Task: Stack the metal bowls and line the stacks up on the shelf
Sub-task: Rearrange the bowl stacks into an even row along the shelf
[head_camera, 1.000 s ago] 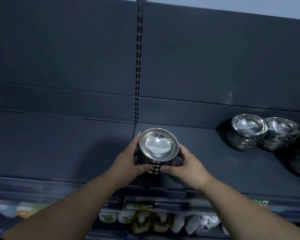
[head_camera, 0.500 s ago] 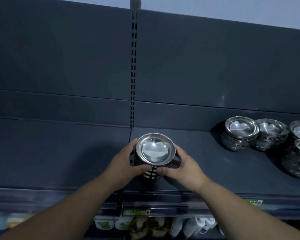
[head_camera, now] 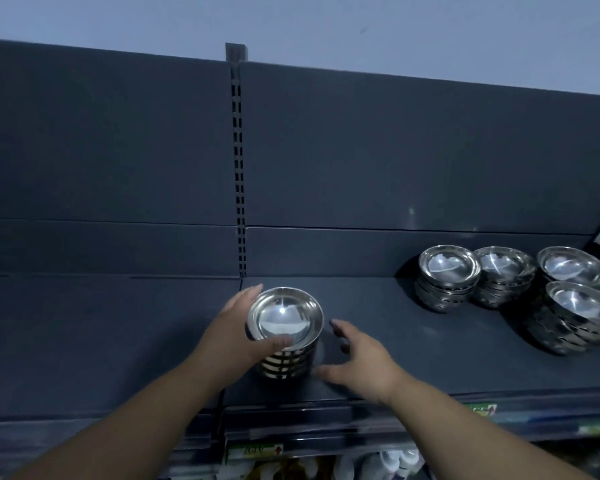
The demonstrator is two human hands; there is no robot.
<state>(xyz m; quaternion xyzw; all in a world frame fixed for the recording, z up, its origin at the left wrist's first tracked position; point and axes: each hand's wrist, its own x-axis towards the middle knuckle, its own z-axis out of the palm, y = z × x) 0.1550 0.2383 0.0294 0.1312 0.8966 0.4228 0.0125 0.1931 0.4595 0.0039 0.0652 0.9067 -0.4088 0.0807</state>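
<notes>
Your right hand [head_camera: 364,362] has let go and spread just right of the stack [head_camera: 284,332]; left hand [head_camera: 238,336] still grips it, set down on the shelf [head_camera: 413,341].

Upright stack of shiny metal bowls [head_camera: 286,336] mid-shelf [head_camera: 413,344]; four more stacks [head_camera: 447,277] far right.

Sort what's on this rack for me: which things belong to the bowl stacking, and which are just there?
Job:
- stack of shiny metal bowls under the left hand
- four bowl stacks at right
- dark grey shelf

Just there:
- bottles on the lower shelf
- price labels on the shelf edge
</notes>
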